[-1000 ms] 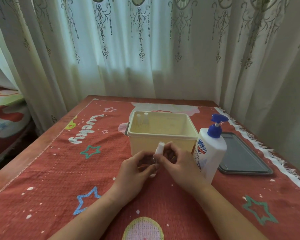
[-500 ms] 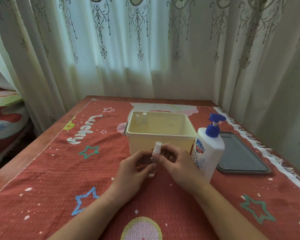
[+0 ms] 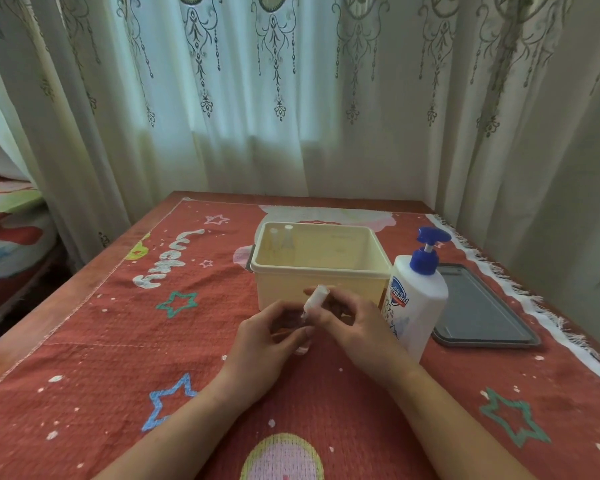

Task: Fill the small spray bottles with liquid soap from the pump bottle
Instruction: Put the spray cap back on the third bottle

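Spray bottle [image 3: 313,304]: small, clear, white top, tilted w/ top leaning up and right; held low over cloth [image 3: 118,358], just in front of tub, between both hands.
L hand [image 3: 267,344]: curled round lower body of spray bottle, gripping it.
R hand [image 3: 357,329]: pinching upper part by the white top; exact contact partly hidden.
Pump bottle [image 3: 417,306]: white, blue pump, upright, just right of R hand; untouched.
Tub [image 3: 321,271]: cream, open, behind hands; two more small bottles [image 3: 280,239] standing in back-left corner.
Tray [image 3: 482,306]: grey, flat, right of pump bottle.
Step, as judged: prob. twisting top off before any filling; fill level not readable.
Doing it well: firm L grip on body, no squeezing; turn top w/ R only, small twists; bring upright before top comes free; park top somewhere clean, e.g. tray. Then neck close under pump spout, slow part-presses, since narrow neck plus thick soap likely means overflow.
Vs 0.5 s and 1 s ago: next to no change. Same grips, same spot in front of tub, top not off yet; pump bottle, tub, tray unmoved; only slight drift of view.
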Demonstrator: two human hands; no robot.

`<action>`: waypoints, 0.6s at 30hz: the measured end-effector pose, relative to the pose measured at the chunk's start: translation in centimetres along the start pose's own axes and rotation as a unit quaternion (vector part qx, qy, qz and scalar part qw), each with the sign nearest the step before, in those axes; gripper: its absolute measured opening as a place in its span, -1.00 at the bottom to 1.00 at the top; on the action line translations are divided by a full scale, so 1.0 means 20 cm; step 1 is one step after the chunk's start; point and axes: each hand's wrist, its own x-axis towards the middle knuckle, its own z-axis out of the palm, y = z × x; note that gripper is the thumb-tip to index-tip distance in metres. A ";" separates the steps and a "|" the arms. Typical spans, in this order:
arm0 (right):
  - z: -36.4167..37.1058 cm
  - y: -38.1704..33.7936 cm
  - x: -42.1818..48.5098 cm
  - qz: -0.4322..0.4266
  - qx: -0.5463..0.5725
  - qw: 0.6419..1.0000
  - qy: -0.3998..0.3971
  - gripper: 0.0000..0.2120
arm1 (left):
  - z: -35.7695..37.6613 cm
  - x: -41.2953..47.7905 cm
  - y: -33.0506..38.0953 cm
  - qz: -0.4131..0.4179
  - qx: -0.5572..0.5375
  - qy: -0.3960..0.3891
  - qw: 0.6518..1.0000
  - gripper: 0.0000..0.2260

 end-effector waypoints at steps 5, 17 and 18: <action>0.03 0.00 0.00 -0.003 -0.017 0.999 0.029 -0.87 | 0.00 0.00 -0.02 -0.010 0.003 0.001 1.000 -0.77; 0.02 0.02 -0.01 0.002 -0.004 1.000 -0.001 -0.73 | 0.00 0.00 -0.01 -0.007 0.008 0.005 1.000 -0.79; 0.02 0.01 -0.01 0.000 0.008 1.000 -0.001 -0.74 | 0.00 0.00 -0.01 -0.009 0.003 0.004 1.000 -0.79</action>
